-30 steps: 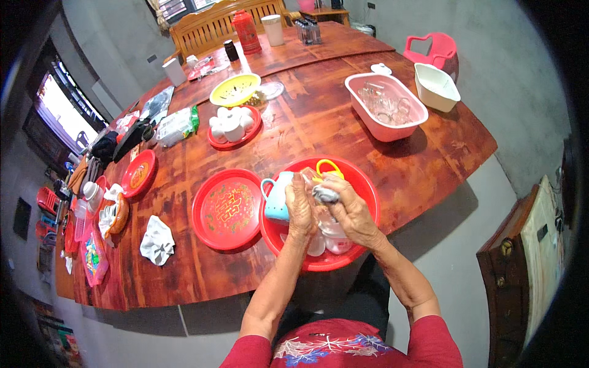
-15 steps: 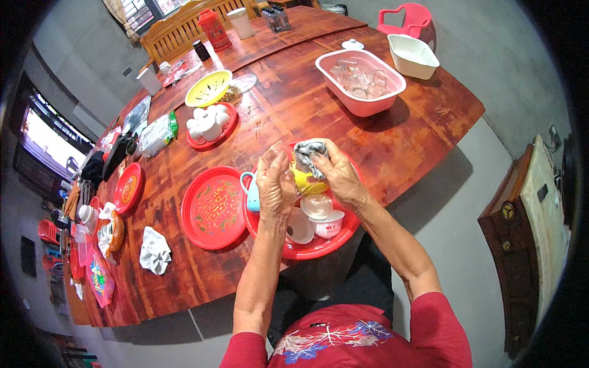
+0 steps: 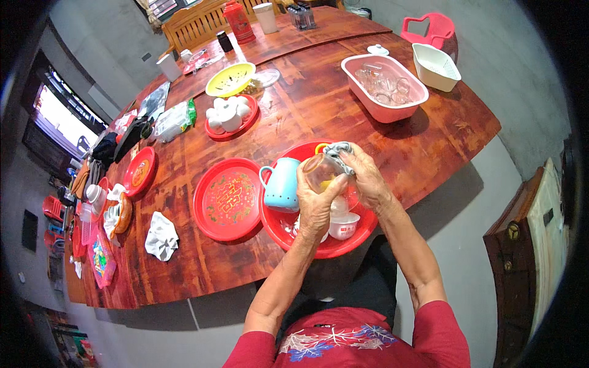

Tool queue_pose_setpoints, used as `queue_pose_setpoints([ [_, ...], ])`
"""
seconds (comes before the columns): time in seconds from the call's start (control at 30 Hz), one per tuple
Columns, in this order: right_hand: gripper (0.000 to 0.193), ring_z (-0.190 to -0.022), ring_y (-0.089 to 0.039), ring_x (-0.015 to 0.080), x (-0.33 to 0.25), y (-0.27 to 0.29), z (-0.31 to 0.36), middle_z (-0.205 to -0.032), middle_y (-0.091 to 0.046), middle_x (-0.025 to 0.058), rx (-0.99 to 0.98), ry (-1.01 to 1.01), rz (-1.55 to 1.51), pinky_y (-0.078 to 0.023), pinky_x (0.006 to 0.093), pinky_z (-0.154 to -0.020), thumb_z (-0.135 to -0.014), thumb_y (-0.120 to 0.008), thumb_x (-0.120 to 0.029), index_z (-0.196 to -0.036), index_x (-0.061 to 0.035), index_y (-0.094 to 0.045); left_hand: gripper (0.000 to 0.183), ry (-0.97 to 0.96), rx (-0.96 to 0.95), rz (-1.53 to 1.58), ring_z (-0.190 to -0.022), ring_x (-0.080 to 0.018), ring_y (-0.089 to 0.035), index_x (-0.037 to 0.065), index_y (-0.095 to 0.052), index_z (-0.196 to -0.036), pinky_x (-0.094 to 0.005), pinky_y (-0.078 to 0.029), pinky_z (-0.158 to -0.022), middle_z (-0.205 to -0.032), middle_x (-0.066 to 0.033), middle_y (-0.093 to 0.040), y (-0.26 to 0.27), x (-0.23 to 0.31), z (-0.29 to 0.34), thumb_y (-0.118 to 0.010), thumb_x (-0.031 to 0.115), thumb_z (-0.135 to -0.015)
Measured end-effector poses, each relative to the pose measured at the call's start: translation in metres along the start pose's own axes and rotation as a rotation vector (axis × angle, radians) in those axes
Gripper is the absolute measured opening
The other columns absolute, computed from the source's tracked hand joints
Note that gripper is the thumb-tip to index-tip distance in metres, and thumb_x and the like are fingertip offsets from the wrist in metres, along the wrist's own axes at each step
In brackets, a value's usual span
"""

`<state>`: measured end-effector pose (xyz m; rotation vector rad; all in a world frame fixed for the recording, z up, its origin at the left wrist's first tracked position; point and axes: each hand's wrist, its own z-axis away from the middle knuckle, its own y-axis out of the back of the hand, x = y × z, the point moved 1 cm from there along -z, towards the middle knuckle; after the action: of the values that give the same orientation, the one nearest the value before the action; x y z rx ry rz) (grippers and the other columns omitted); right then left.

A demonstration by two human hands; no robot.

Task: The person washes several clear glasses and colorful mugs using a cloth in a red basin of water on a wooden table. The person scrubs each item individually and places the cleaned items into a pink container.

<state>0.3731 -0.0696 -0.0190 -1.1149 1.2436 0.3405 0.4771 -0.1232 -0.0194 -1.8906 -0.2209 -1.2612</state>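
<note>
My left hand (image 3: 315,207) is closed around a clear drinking glass (image 3: 319,174), held tilted above a red basin (image 3: 336,250). My right hand (image 3: 370,179) grips a grey cloth (image 3: 338,149) and presses it at the glass's right end. Just left of my left hand, a light-blue mug (image 3: 283,184) leans in the basin. Below my hands, a small white bowl (image 3: 345,229) sits inside; part of a yellow thing shows behind the glass. My hands hide much of the basin's contents.
Left of the basin lies a red patterned tray (image 3: 227,201); a white cloth (image 3: 162,237) is farther left. A pink tub (image 3: 392,111) of glasses and a cream basket (image 3: 437,67) stand far right. White cups (image 3: 228,118) and a yellow colander (image 3: 230,78) are farther back.
My hands have come together, bringing the cloth against the glass, which shows more clearly now. The blue mug is less covered by my left hand. The whole view has shifted slightly.
</note>
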Motion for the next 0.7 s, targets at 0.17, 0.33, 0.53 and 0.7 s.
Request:
queue_pose_setpoints([
  [0.17,0.025,-0.083,-0.063,0.0153,0.002,0.001,0.016,-0.098,-0.062,0.0073,-0.02,-0.175,-0.261,-0.054,0.0307,-0.065,-0.094,-0.044,-0.021,-0.112,-0.0049,-0.052,0.044,-0.087,0.032,0.075,-0.093,-0.0165,-0.055,0.011,-0.045,-0.116,-0.03,-0.053,-0.069,-0.104,-0.0065,-0.053,0.018,-0.004,-0.012,-0.061,0.013,-0.075],
  [0.33,0.024,-0.076,-0.061,0.0139,0.018,-0.018,0.028,-0.095,-0.06,0.0058,0.076,-0.044,-0.313,-0.052,0.027,-0.058,-0.095,-0.042,-0.021,-0.113,-0.007,-0.048,0.045,0.153,0.113,0.566,-0.085,-0.0241,-0.06,0.007,-0.05,-0.107,-0.0348,-0.053,-0.055,-0.1,-0.0113,-0.058,0.017,0.002,-0.022,-0.055,0.042,-0.079],
  [0.53,0.033,-0.094,-0.057,0.0276,0.027,-0.025,0.051,-0.104,-0.056,0.0161,0.226,0.33,0.621,-0.048,0.0323,-0.078,-0.089,-0.046,-0.011,-0.12,0.003,-0.044,0.048,0.07,0.306,0.555,-0.085,-0.0295,-0.059,0.01,-0.049,-0.102,-0.0416,-0.052,-0.071,-0.097,-0.0114,-0.056,0.016,-0.019,-0.033,-0.058,0.051,-0.078],
  [0.7,0.038,-0.1,-0.055,0.0329,0.0,-0.028,0.068,-0.105,-0.054,0.0212,-0.035,0.509,0.956,-0.046,0.0372,-0.085,-0.075,-0.055,0.002,-0.112,0.0035,-0.054,0.047,0.153,0.258,0.508,-0.087,-0.0292,-0.058,0.013,-0.044,-0.097,-0.0457,-0.051,-0.074,-0.097,-0.0109,-0.054,0.027,-0.013,-0.026,-0.061,0.052,-0.077],
])
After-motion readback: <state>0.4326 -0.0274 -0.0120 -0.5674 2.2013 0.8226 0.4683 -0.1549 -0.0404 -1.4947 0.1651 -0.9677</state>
